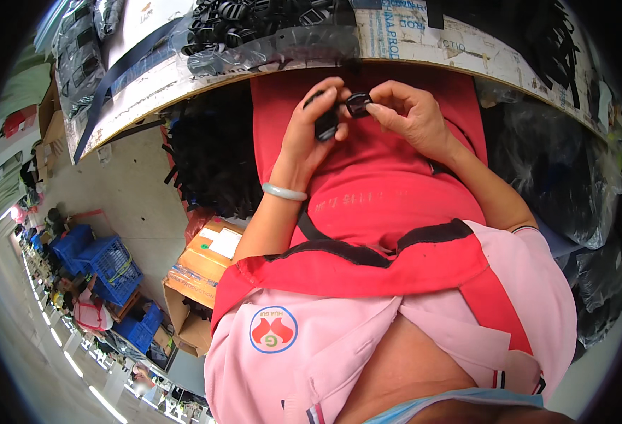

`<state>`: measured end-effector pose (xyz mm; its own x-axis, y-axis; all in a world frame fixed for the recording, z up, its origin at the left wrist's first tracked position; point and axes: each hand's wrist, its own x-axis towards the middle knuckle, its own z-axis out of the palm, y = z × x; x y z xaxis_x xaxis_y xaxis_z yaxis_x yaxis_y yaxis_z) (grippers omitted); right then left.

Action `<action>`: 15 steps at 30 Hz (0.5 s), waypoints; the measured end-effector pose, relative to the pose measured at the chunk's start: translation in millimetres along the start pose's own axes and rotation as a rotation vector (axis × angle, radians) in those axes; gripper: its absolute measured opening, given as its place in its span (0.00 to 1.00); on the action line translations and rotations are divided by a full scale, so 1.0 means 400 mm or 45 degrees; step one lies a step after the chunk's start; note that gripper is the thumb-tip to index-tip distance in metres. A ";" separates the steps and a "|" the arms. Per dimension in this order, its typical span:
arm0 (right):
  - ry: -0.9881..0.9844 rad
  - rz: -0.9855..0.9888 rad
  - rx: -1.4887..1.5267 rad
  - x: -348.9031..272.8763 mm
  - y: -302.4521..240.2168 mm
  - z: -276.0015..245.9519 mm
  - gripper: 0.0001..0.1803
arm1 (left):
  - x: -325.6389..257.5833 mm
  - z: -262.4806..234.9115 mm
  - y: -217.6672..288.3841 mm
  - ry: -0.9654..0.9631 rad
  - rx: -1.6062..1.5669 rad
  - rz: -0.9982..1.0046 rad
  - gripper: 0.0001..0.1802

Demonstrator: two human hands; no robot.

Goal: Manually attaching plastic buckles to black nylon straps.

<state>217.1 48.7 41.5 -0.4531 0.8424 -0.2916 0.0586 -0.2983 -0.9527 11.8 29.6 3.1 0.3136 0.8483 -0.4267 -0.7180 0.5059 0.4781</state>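
Observation:
Over the red apron [396, 201], my two hands are close together just in front of the table edge. My right hand [418, 121] pinches a small black plastic buckle [358, 104] between thumb and fingertips. The fingers of my left hand [307, 126] are curled round a black piece [326, 127], blurred and partly hidden, that looks like another plastic buckle. The left fingertips are close to the buckle in my right hand; whether they touch it I cannot tell. A pale bangle [284, 192] circles my left wrist.
Many loose black buckles [237, 25] lie in clear plastic on the table [148, 85]. Bagged black parts [79, 60] are at its left end, black straps [562, 42] at its right. Below are a black heap [212, 152], a cardboard box [201, 261], blue crates [116, 268] and filled plastic bags [555, 169].

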 end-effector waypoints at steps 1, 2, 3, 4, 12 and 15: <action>0.003 0.009 -0.002 -0.004 0.009 0.001 0.08 | -0.009 -0.012 -0.007 0.001 -0.007 -0.006 0.16; -0.019 0.039 0.011 -0.009 0.017 0.004 0.08 | -0.022 -0.022 -0.008 -0.009 0.048 -0.065 0.16; -0.039 0.070 0.027 -0.016 0.022 0.006 0.08 | -0.033 -0.025 -0.007 -0.019 0.104 -0.126 0.15; -0.073 0.060 0.039 -0.017 0.024 0.013 0.08 | -0.039 -0.025 -0.001 -0.018 0.116 -0.191 0.14; -0.179 0.049 -0.160 0.033 0.074 0.006 0.12 | -0.046 -0.031 -0.017 0.161 0.327 -0.154 0.10; -0.070 -0.351 -1.019 0.113 0.150 -0.044 0.13 | -0.037 -0.054 -0.009 0.074 -0.083 -0.136 0.10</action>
<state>215.7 76.8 -30.4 -0.5847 0.8094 -0.0553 0.5422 0.3391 -0.7688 -3.9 12.1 -9.0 0.3553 0.7785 -0.5175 -0.7216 0.5803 0.3776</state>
